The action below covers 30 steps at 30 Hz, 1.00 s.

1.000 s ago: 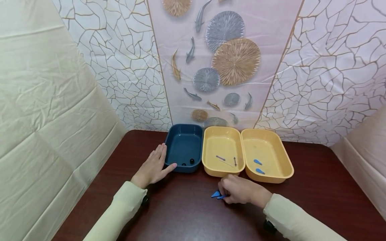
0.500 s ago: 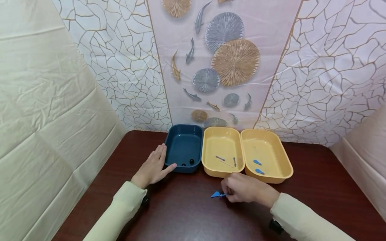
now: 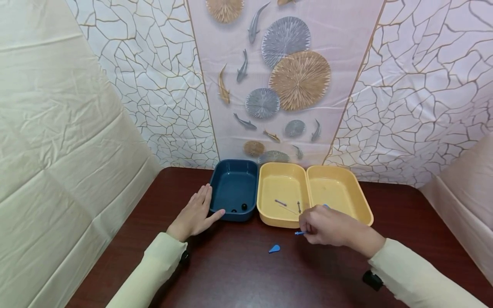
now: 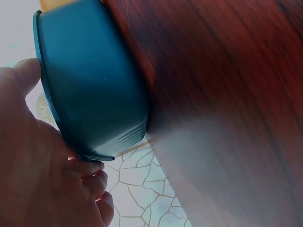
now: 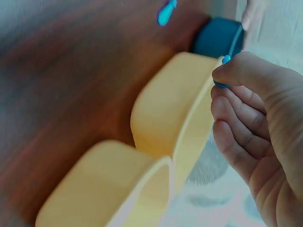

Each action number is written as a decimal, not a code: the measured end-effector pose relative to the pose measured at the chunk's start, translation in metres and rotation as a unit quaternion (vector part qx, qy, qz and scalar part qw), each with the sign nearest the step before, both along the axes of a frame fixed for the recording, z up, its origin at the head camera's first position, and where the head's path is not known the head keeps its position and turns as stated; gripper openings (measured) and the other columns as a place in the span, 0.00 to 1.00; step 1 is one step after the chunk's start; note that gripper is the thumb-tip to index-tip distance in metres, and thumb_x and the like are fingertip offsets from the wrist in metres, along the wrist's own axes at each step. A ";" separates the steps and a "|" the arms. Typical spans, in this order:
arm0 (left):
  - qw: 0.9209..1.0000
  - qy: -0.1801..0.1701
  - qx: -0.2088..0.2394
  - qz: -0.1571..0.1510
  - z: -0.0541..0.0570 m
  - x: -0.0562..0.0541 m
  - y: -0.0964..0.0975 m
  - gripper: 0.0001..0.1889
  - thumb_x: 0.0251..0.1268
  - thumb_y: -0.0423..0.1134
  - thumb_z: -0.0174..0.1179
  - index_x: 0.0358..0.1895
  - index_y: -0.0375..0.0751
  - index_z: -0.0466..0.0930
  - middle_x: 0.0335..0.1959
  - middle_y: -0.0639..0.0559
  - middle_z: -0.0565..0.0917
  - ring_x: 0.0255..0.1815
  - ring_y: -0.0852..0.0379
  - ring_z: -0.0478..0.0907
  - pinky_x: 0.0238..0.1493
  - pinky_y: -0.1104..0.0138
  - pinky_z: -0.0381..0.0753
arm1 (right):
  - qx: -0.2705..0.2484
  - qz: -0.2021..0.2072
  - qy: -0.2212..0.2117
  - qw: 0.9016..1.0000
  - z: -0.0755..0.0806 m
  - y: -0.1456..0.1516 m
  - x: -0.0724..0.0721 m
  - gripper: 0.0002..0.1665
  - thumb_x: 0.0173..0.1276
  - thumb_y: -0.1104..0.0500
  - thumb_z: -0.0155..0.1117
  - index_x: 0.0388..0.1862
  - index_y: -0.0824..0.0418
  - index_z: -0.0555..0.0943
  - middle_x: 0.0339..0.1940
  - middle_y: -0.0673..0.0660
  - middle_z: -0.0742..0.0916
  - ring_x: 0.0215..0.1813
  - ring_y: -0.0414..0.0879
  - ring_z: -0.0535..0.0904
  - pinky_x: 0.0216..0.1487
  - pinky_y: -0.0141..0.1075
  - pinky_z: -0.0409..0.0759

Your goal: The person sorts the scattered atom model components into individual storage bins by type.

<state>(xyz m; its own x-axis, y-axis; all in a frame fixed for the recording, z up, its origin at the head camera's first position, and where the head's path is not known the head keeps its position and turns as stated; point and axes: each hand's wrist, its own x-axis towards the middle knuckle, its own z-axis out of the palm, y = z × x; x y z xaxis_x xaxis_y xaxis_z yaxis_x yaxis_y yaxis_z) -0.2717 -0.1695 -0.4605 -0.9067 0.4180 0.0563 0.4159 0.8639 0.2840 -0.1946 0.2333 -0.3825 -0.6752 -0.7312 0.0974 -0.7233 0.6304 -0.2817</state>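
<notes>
My left hand (image 3: 190, 220) rests at the left front corner of the dark blue tray (image 3: 235, 184), fingers straight along its side and thumb on the front rim. In the right wrist view, my right hand (image 5: 255, 104) pinches a small blue plastic piece (image 5: 226, 59) between thumb and forefinger. The head view has that hand over the front rims of the two yellow trays, the piece's narrow end poking out to the left. A teardrop-shaped blue piece (image 3: 274, 248) lies on the table before the trays. Another blue piece (image 3: 325, 205) shows partly behind the right hand.
The middle yellow tray (image 3: 283, 184) holds two small dark rods (image 3: 280, 202) and a thin needle-like strip. Right against it stands the other yellow tray (image 3: 335, 188). Two black balls (image 3: 244, 206) sit in the blue tray's front. A patterned cloth hangs behind the brown table (image 3: 215, 273).
My right hand has lifted one blue piece off the table and moved right and back toward the right yellow tray. The other piece stays on the table. My left hand has not moved.
</notes>
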 end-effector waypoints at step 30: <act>1.000 -0.015 0.000 0.002 0.000 0.000 0.000 0.52 0.79 0.68 0.47 0.86 0.30 0.41 0.89 0.36 0.44 0.90 0.36 0.43 0.88 0.43 0.47 | 0.041 -0.156 -0.024 0.987 -0.002 0.097 -0.046 0.10 0.62 0.64 0.77 0.28 0.54 0.83 0.27 0.43 0.86 0.31 0.32 0.79 0.32 0.30 0.80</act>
